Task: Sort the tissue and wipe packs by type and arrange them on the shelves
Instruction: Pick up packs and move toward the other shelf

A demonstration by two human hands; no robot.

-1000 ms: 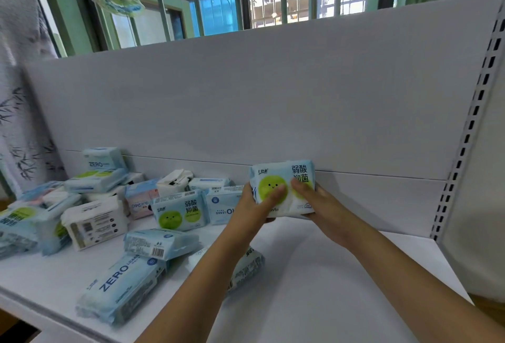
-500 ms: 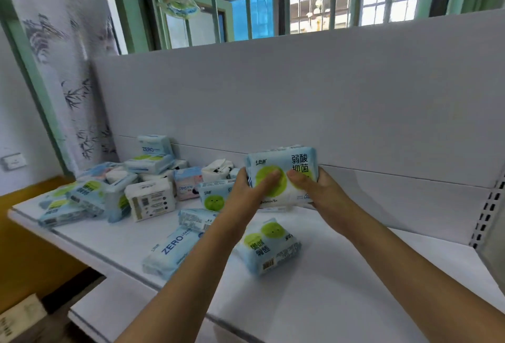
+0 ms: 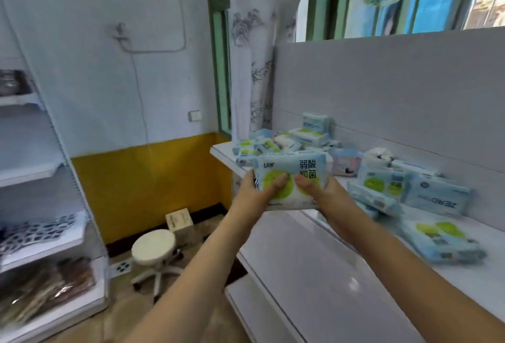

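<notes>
I hold a light-blue wipe pack (image 3: 289, 170) with green circles and black characters upright in front of me, off the front edge of the white shelf (image 3: 322, 258). My left hand (image 3: 257, 192) grips its left side, thumb pressed on the front. My right hand (image 3: 325, 192) grips its right side the same way. A pile of several blue and white tissue and wipe packs (image 3: 295, 140) lies at the shelf's far left end. A "ZERO" pack (image 3: 437, 198) and a green-circle pack (image 3: 440, 241) lie further right on the shelf.
A second white shelf unit (image 3: 41, 168) stands at the left with dark packaged goods on its lower levels. A white rolling stool (image 3: 154, 249) and a small cardboard box (image 3: 179, 221) sit on the floor between the units. A lower shelf level (image 3: 259, 312) juts out below.
The view has swung left, so the shelf now sits to the right and the room's left side shows. Both hands have kept their grip on the pack and carried it left past the shelf's edge.
</notes>
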